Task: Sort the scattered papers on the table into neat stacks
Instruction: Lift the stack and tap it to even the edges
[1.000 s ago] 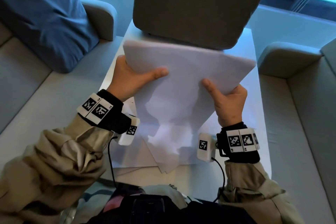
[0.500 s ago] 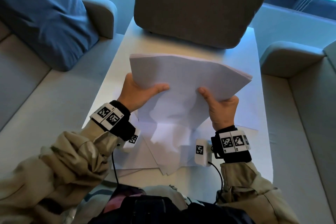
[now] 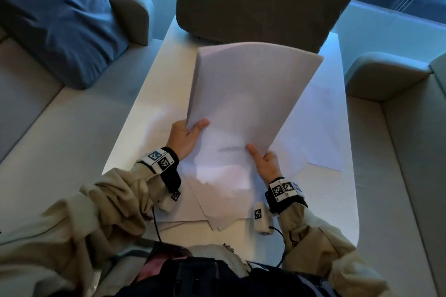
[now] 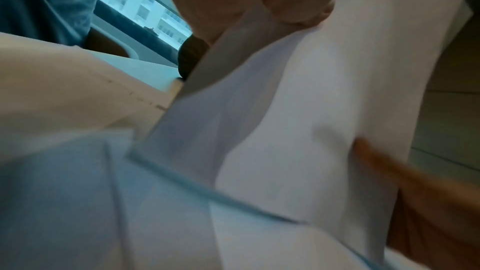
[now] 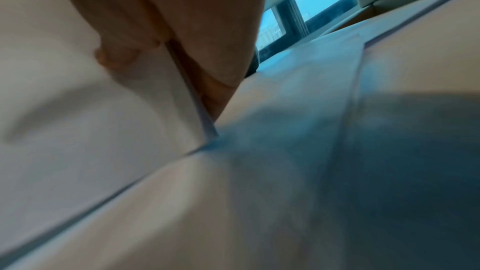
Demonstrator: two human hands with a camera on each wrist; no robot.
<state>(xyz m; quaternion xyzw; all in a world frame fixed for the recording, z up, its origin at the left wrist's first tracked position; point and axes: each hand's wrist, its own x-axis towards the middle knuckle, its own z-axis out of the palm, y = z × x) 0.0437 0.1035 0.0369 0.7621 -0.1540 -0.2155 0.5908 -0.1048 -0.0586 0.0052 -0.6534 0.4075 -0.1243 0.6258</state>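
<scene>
A thick bundle of white paper point(image 3: 248, 94) stands tilted on end over the white table point(image 3: 135, 132), its lower edge down among loose sheets. My left hand point(image 3: 187, 135) grips the bundle's lower left edge, thumb on the front. My right hand point(image 3: 264, 160) grips its lower right edge, thumb on the front too. In the left wrist view the bundle point(image 4: 324, 110) runs up past my left hand point(image 4: 259, 3). The right wrist view shows my right hand point(image 5: 168, 34) pinching the bundle's edge point(image 5: 192, 93). Loose sheets point(image 3: 217, 200) lie fanned under my wrists. Another sheet point(image 3: 316, 132) lies flat to the right.
A grey chair back point(image 3: 260, 0) stands at the table's far end. Beige sofa seats flank the table, with a blue cushion point(image 3: 58, 19) on the left one and an armrest point(image 3: 386, 75) at right. The table's near edge is by my lap.
Both hands have swung the bundle from lying broadside to standing more upright, and slid down to its lower edge. The hands came closer to me.
</scene>
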